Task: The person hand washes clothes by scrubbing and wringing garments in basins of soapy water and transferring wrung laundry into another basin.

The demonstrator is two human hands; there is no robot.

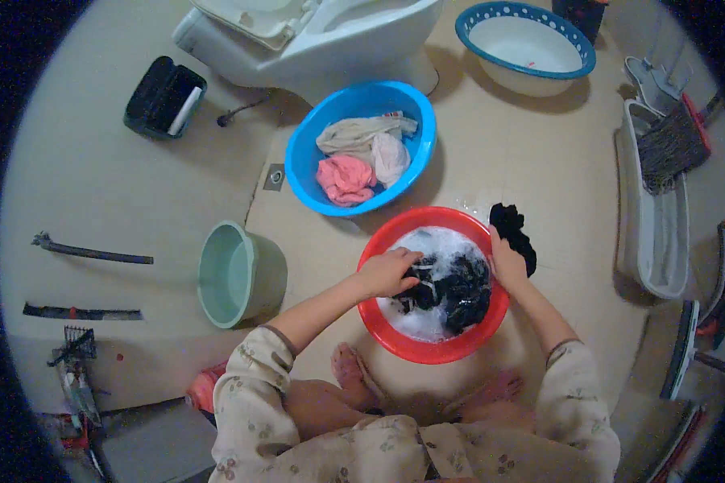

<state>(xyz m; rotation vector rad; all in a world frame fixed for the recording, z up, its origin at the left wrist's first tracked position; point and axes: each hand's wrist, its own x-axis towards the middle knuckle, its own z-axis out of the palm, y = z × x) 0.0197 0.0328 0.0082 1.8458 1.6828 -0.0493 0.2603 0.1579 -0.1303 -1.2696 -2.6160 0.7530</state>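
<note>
A red plastic basin (386,329) stands on the floor before me, holding foamy water and wet black cloth (468,290). My left hand (393,271) lies at the basin's left inner side with its fingers apart, over the edge of the soaked cloth. At the right rim is my right hand (507,256), partly hiding another piece of black cloth (510,223) that hangs or lies just outside the basin. Whether its fingers grip that cloth or the rim cannot be told.
Beyond stands a blue basin (423,127) with pink (345,180) and pale cloths (353,136). A green bucket (226,275) is at left, near a floor drain (275,177). A toilet (338,54) and a white basin (525,45) stand behind; a long mop bucket (628,241) is at right.
</note>
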